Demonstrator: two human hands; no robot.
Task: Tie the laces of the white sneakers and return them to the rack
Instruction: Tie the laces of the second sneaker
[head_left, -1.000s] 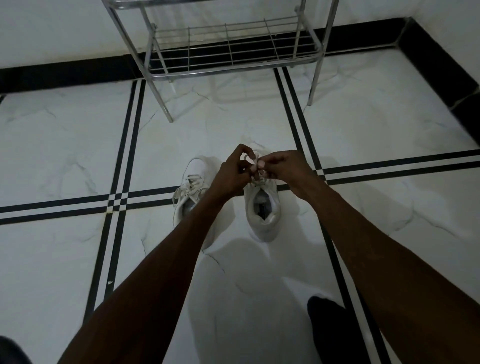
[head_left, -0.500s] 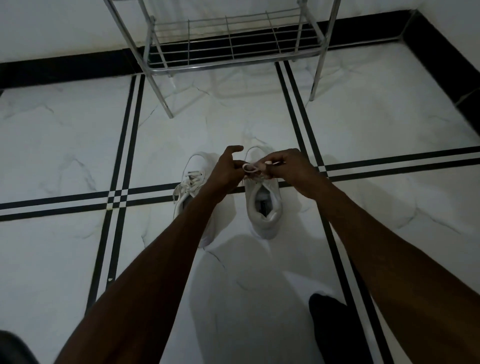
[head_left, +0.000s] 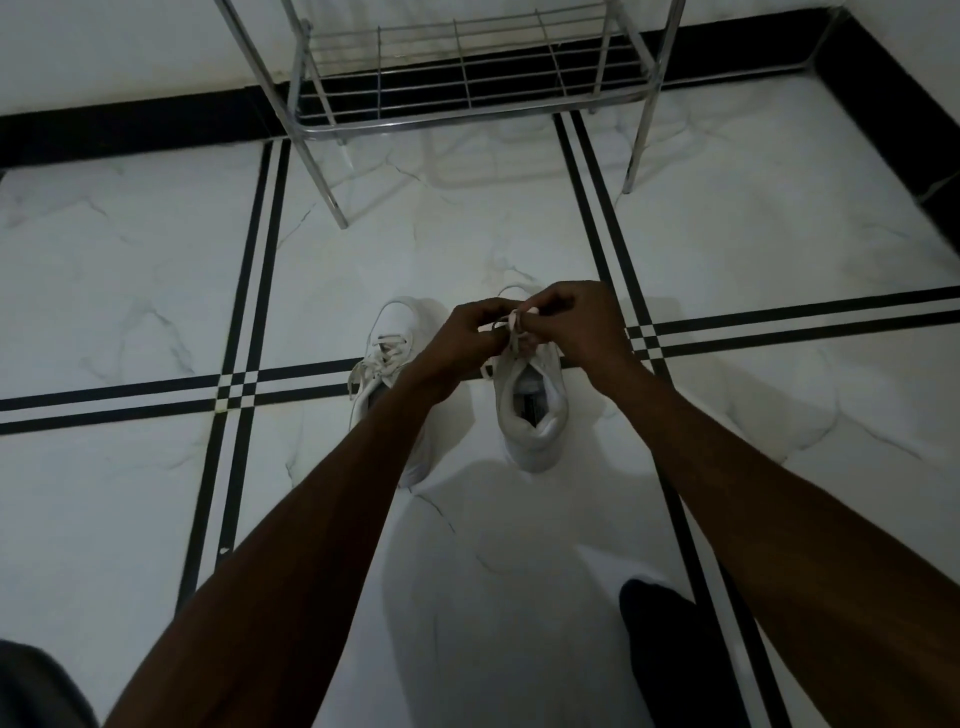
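Observation:
Two white sneakers stand side by side on the marble floor, toes pointing away from me. Over the right sneaker both hands meet: my left hand and my right hand pinch its white laces between the fingertips, above the tongue. The left sneaker is partly hidden by my left forearm; its laces show a bow with loose ends hanging to the left. The metal shoe rack stands against the wall beyond the shoes, its bottom wire shelf bare.
The floor is white marble tile with black double stripes crossing near the shoes. A black skirting runs along the walls. A dark foot or sock is at the lower right. The rack's legs stand just beyond the shoes.
My hands have stayed over the right sneaker while the fingers reworked the laces; the right hand has closed tighter and risen slightly. The view has tilted a little downward.

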